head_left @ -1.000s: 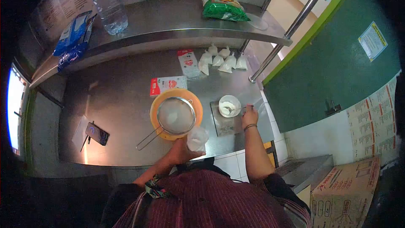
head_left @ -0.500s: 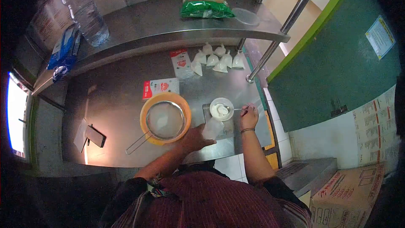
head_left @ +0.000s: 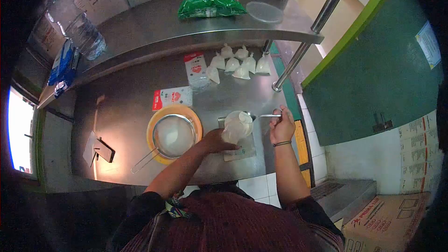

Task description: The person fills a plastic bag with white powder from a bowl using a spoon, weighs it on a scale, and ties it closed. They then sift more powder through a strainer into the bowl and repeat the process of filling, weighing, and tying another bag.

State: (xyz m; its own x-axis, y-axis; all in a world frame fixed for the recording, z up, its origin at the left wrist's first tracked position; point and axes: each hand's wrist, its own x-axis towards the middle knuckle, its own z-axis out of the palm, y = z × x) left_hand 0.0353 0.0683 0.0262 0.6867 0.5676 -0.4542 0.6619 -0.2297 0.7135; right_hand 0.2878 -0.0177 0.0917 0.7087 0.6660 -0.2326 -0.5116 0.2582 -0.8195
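Left hand (head_left: 217, 142) curls around a small translucent plastic bag (head_left: 232, 135), fingers and thumb wrapped about its body with the upper end left free, a grip that presumably steadies the limp film. The bag overlaps a round white bowl (head_left: 232, 116) and hides most of its contents; whether the two touch cannot be told. Right hand (head_left: 283, 126) pinches the far end of a slender silvery metal spoon (head_left: 269, 115), apparently so that the fingers stay clear of the bowl; the spoon's head lies near the bowl's right rim, beside the bag's upper end. The bowl stands toward the far end of a flat, grey, square-cornered plate (head_left: 245, 151), probably a scale, whose near part is left uncovered, perhaps so its markings can be read. Left of this, a round wire-mesh sieve (head_left: 184, 135) holding a white powdery mound rests over an orange basin (head_left: 150, 135), likely placed so that the basin catches what falls through; its long handle juts toward the near left. Behind, two red-and-white packs (head_left: 172, 97) lie flat, and a cluster of filled, knotted white bags (head_left: 241, 71) sits at the back of the steel table (head_left: 116, 121), seemingly grouped out of the hands' way.
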